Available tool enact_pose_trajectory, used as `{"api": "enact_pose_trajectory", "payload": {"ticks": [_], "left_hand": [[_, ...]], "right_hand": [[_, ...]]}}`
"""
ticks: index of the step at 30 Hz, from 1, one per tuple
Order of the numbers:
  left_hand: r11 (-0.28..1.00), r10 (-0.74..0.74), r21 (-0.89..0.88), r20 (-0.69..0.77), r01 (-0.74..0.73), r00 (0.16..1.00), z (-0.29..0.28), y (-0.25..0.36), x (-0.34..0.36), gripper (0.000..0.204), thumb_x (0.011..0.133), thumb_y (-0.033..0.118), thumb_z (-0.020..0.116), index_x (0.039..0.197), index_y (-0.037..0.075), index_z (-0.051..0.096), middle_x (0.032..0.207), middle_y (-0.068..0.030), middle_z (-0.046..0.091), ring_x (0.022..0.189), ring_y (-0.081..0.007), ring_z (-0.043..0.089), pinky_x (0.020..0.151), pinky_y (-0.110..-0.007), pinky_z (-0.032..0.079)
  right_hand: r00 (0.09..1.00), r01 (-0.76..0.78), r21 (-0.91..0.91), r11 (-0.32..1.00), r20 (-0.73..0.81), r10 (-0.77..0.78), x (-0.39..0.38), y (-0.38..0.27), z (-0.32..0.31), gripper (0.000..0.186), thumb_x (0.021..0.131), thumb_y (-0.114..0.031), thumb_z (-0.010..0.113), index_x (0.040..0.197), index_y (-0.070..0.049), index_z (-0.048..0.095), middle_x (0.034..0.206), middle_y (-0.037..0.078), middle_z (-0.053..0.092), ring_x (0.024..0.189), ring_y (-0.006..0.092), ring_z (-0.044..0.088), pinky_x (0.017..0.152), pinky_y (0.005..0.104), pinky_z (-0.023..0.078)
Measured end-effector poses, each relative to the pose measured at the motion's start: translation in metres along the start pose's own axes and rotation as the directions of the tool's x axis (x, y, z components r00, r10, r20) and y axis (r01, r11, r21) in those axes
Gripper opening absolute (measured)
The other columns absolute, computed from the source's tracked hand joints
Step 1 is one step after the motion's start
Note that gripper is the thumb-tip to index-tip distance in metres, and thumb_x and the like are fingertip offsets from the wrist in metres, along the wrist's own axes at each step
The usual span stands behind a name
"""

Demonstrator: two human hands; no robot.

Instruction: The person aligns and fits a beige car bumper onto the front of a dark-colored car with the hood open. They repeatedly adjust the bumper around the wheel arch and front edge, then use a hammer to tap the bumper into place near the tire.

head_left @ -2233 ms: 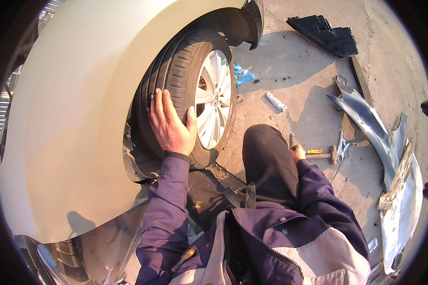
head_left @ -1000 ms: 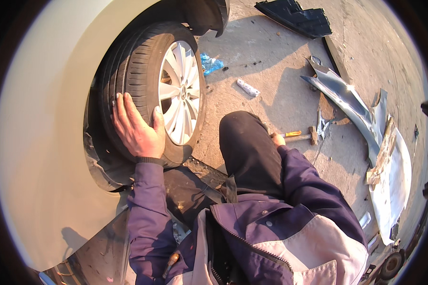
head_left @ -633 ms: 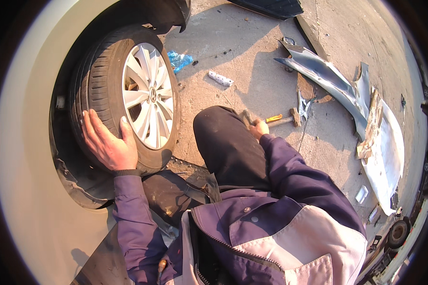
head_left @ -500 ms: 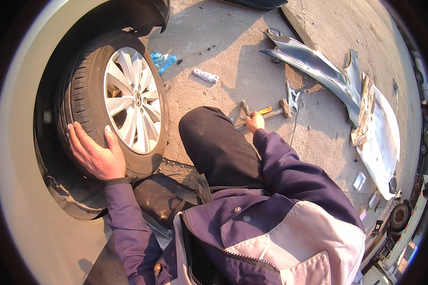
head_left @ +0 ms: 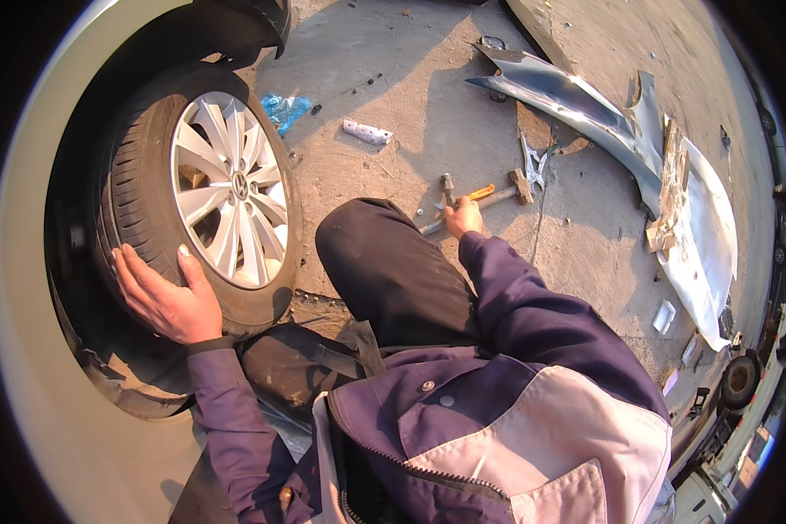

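My left hand (head_left: pixel 168 295) lies open on the tread of the tyre (head_left: pixel 131 196), whose silver spoked wheel (head_left: pixel 223 148) sits inside the pale car body's arch (head_left: pixel 26 288). Just beyond my bent right knee (head_left: pixel 375 271), my right hand (head_left: pixel 463 218) is closed among tools on the concrete. Near it are a hammer (head_left: pixel 522 186), a yellow-handled tool (head_left: pixel 482 192) and a short upright metal piece (head_left: pixel 448 185); which one the fingers grip I cannot make out. A wooden-handled tool (head_left: pixel 286 496) is tucked at my jacket.
Bent metal panels (head_left: pixel 585 113) and a white panel (head_left: pixel 703 253) with splintered wood (head_left: pixel 665 201) lie to the right. A blue plastic bag (head_left: pixel 284 109), a speckled roll (head_left: pixel 367 131) and metal pliers-like pieces (head_left: pixel 533 162) lie ahead. A loose small wheel (head_left: pixel 739 380) sits at far right.
The view has swung, so the floor items sit further left. My right hand has come forward out from behind my knee; my left hand has stayed spread on the tyre.
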State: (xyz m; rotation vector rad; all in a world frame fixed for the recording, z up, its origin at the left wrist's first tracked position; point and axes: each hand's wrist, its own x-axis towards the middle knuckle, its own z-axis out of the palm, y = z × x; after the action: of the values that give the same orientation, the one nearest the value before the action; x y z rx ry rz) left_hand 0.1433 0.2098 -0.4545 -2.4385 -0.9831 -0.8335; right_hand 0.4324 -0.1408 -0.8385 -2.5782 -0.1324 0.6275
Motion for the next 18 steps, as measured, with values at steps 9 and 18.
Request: {"api": "enact_pose_trajectory", "payload": {"ticks": [9, 18], "left_hand": [[0.996, -0.078, -0.041, 0.054, 0.080, 0.995, -0.003, -0.001, -0.002, 0.082, 0.096, 0.032, 0.077, 0.163, -0.002, 0.045, 0.166, -0.0239, 0.046, 0.150, -0.0466, 0.045, 0.126, -0.058, 0.036], [0.992, -0.102, -0.068, 0.061, 0.106, 0.993, 0.002, -0.007, -0.005, 0.088, 0.093, 0.034, 0.078, 0.165, -0.002, 0.042, 0.168, -0.0239, 0.043, 0.152, -0.0483, 0.043, 0.127, -0.062, 0.034]], "right_hand": [[0.997, 0.069, -0.060, 0.996, 0.051, -0.066, 0.017, 0.015, 0.007, 0.048, 0.091, -0.031, 0.081, 0.124, 0.002, 0.072, 0.124, 0.029, 0.072, 0.118, 0.0446, 0.071, 0.103, 0.0509, 0.057], [0.988, 0.157, -0.127, 0.979, 0.015, -0.156, 0.030, 0.033, 0.016, 0.051, 0.092, -0.039, 0.081, 0.120, 0.002, 0.072, 0.121, 0.026, 0.074, 0.120, 0.0424, 0.069, 0.104, 0.0497, 0.054]]}}
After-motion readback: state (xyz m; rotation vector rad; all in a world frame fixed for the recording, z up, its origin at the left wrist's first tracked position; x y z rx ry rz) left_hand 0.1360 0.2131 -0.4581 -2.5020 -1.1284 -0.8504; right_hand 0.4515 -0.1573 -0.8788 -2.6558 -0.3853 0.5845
